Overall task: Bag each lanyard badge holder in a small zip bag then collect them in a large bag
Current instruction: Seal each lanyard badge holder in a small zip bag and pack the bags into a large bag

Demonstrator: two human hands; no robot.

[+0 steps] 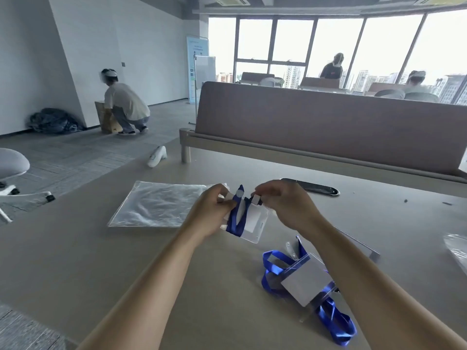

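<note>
A small clear zip bag (251,237), with a white badge holder (252,219) and blue lanyard (233,221) in it, hangs above the beige table (75,261), its top edge pinched by the left hand (212,210) and right hand (285,205) (one per corner); a large clear bag (156,203) lies flat beside it.

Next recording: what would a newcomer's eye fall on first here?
At centre, the left hand and right hand pinch the top of a small clear zip bag holding one blue-lanyard badge holder. A second blue-lanyard badge holder lies nearer, beside the right forearm; a large clear plastic bag lies flat to the left.
</note>
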